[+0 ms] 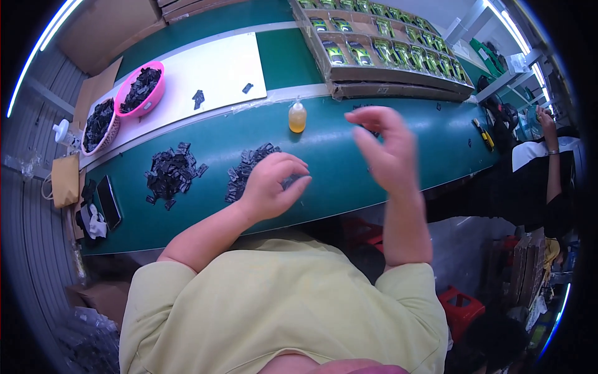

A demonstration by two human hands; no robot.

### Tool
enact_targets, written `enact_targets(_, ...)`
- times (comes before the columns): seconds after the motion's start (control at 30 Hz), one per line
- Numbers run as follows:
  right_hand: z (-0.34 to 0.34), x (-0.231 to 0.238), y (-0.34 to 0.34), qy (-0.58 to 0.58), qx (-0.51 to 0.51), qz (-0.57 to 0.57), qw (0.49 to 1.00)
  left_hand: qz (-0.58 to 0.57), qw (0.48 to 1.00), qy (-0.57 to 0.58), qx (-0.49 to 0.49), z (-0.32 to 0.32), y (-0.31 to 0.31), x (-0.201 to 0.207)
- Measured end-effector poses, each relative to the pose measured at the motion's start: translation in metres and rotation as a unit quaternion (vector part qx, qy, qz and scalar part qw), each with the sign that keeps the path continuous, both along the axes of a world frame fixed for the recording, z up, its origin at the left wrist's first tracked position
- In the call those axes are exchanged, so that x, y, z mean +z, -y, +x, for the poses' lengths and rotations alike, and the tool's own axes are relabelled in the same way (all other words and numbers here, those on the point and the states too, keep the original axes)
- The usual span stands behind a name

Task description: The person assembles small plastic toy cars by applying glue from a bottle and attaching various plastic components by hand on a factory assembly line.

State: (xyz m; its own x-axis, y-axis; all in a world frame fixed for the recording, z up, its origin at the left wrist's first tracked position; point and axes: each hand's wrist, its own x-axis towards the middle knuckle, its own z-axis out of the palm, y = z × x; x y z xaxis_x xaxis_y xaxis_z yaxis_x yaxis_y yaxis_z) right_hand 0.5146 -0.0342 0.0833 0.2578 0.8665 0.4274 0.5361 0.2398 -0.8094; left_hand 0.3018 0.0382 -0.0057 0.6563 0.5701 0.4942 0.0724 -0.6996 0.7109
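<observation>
On the green surface (349,168), near edge: pile of small black parts (249,168), lying just left of and partly under the left hand (274,187). Left grip: fingers curled down, tips pinching toward the pile's right end; whether a part is caught cannot be told. Right hand (383,149): raised, blurred, fingers loose and empty, farther from the pile. Second pile (169,174) further left, apart.

The one view comes from the camera on my head, looking steeply down over my chest onto the green desk (349,156) just before me. It sits close, so my forearms rise from the lower edge, and the fisheye bends the desk's straight edges toward the rim.
</observation>
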Motion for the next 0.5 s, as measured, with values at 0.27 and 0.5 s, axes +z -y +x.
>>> enact_targets(0.27,-0.012,0.116,0.122,-0.152,0.525,0.283,0.788,-0.028,0.986,-0.027,-0.161,0.056,0.039,-0.018)
enact_targets(0.5,0.039,0.081,0.134,-0.082,0.295,0.28,0.91,-0.035,0.986,-0.021,-0.164,0.065,0.04,-0.027)
